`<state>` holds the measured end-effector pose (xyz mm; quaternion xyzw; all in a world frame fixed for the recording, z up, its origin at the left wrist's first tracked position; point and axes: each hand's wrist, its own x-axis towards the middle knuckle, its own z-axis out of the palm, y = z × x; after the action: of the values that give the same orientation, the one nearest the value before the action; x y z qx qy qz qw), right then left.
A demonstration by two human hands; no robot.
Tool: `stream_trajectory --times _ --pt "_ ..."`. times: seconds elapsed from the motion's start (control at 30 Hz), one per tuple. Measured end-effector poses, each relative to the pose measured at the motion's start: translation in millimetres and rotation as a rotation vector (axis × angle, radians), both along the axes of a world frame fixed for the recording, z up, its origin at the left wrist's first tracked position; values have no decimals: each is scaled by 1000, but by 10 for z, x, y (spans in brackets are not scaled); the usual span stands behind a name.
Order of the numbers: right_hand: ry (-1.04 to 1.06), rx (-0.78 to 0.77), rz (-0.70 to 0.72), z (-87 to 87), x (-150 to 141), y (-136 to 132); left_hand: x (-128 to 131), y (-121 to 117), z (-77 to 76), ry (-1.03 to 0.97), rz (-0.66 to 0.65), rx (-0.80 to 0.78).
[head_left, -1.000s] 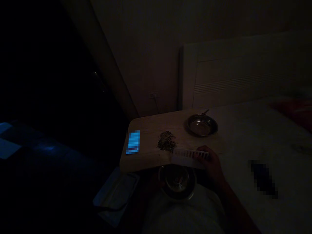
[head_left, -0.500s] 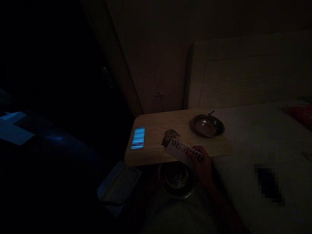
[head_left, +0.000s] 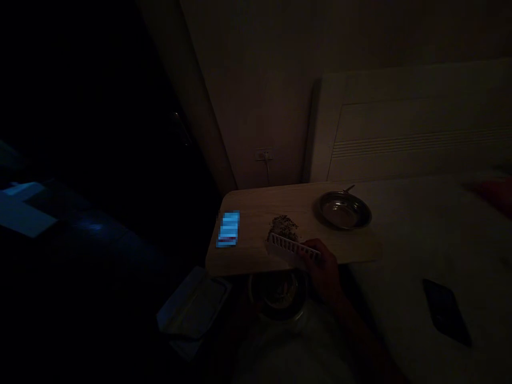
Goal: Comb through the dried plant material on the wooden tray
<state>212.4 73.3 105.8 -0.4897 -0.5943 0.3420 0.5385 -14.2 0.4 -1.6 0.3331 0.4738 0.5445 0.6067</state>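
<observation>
My right hand is closed around one end of a white plastic strip with a row of slots; its exact kind is unclear. The strip's far end reaches the near side of a small pile of dark and pale grains on the wooden tabletop. Below the table's near edge is a round metal bowl with some pale bits inside. A dim reddish patch at the bowl's left side may be my left hand, but darkness hides its fingers.
A shallow metal dish with a handle-like piece behind it stands on the table's right. A lit phone lies at the left. A dark phone rests on the bed. An open container sits low at the left.
My right hand and the slotted strip have moved left and a little closer to me. The bowl below has shifted left. The view has tilted slightly.
</observation>
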Motion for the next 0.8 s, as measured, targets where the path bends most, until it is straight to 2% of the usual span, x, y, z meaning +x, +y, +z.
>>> stream_trajectory --times 0.27,0.57,0.8 --pt "-22 -5 44 51 45 -68 13 -102 167 -36 -75 -54" --pt "-66 13 77 76 56 -89 67 -13 216 -58 -32 -33" --pt "-71 21 93 88 -3 -83 79 -94 332 -97 -58 -65"
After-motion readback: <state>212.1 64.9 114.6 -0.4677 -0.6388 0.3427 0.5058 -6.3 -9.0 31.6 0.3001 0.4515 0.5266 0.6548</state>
